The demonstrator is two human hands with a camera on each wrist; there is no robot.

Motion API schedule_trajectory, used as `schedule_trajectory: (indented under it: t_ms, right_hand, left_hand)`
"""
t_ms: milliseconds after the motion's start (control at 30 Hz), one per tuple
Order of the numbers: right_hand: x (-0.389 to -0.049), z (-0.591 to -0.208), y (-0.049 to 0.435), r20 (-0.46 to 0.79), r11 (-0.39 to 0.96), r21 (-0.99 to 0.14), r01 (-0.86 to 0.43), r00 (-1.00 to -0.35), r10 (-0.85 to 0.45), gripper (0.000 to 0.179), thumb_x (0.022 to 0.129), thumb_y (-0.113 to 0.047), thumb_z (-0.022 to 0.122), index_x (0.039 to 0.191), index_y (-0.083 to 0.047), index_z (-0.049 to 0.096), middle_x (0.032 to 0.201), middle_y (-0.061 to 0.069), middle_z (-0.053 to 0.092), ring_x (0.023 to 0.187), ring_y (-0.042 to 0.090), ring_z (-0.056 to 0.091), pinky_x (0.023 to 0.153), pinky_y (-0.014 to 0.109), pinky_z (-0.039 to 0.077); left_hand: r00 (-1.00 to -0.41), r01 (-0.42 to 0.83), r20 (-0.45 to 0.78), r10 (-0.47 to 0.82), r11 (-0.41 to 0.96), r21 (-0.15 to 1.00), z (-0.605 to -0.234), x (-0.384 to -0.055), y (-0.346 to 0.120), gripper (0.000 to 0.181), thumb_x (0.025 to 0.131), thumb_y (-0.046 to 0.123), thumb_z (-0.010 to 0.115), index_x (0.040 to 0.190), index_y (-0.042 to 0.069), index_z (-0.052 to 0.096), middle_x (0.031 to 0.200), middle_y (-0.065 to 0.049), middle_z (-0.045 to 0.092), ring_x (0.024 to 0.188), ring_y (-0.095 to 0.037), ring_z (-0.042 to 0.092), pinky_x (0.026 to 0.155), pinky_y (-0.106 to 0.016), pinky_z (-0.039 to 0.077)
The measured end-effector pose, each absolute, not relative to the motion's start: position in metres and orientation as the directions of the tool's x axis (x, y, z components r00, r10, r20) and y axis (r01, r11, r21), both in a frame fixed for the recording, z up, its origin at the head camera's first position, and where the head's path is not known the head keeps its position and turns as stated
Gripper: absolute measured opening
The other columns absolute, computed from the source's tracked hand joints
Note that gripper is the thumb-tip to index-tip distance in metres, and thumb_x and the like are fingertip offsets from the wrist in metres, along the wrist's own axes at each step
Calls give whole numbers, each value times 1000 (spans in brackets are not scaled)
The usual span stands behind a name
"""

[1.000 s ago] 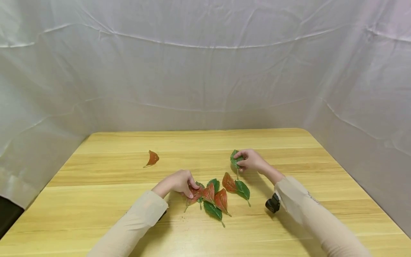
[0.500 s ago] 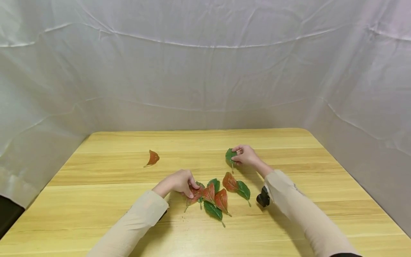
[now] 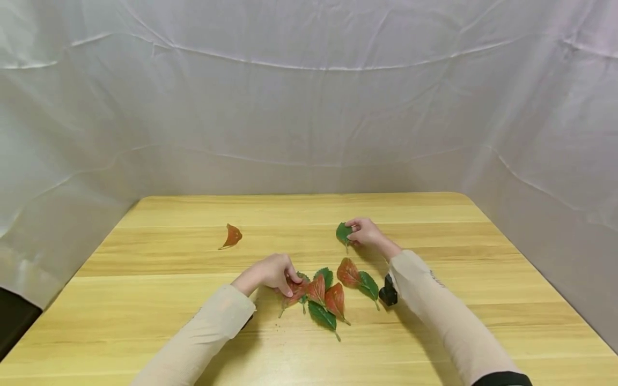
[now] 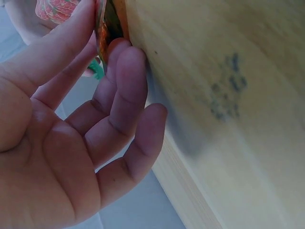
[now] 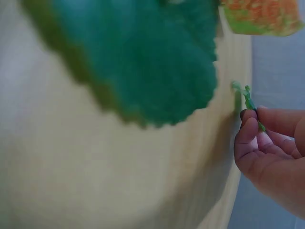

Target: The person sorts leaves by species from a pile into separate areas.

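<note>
My left hand point(image 3: 270, 272) pinches a red leaf point(image 3: 296, 293) at the left end of a leaf cluster. Part of that leaf point(image 4: 101, 33) shows edge-on between the fingers in the left wrist view, where the other fingers bend loosely. A green leaf partly lies beneath it. Farther back, my right hand point(image 3: 366, 232) holds a green leaf point(image 3: 343, 232) by its edge, between thumb and fingers. The right wrist view shows this leaf point(image 5: 249, 98) edge-on. Beside the left hand lie overlapping red leaves point(image 3: 335, 301) and green leaves point(image 3: 322, 316).
A single curled red leaf point(image 3: 233, 235) lies apart at the back left. A red leaf point(image 3: 348, 272) overlaps a green leaf point(image 3: 369, 286) right of the cluster. The wooden table point(image 3: 159, 311) is bordered by grey-white cloth point(image 3: 309, 118) behind and at the sides.
My right hand has moved left and slightly away from me with the green leaf. The left hand keeps its place on the red leaf.
</note>
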State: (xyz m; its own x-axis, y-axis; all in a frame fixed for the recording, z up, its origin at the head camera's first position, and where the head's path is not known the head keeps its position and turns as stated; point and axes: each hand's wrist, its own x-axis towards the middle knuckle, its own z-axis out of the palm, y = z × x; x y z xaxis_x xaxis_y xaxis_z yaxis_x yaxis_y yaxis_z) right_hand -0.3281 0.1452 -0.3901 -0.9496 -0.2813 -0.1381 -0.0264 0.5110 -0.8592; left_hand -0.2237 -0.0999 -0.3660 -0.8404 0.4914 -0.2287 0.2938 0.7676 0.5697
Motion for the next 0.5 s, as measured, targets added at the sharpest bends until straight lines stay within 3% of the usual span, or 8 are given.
schedule_trajectory:
  t_ms: [333,500]
  right_hand:
    - [-326,-389,139,-159,547,-837,8,-960,-229,41,84,2,58,122,9,44,94,17,51,69,18,54,57,26,48]
    - [-323,-388,141,-160,551,-835,17,-964,-213,46,84,-2,59,124,10,41,102,24,51,77,25,57,64,32,50]
  left_hand:
    - [-841,282,-241,484,774,566,-365,-223,-98,28,63,-1,78,90,5,72,94,-8,66,53,-9,46,49,-20,41]
    - [-835,300,-233,498,769,565,-366,-224,-99,29,63,-1,78,90,5,72,96,-9,66,56,-8,45,50,-19,41]
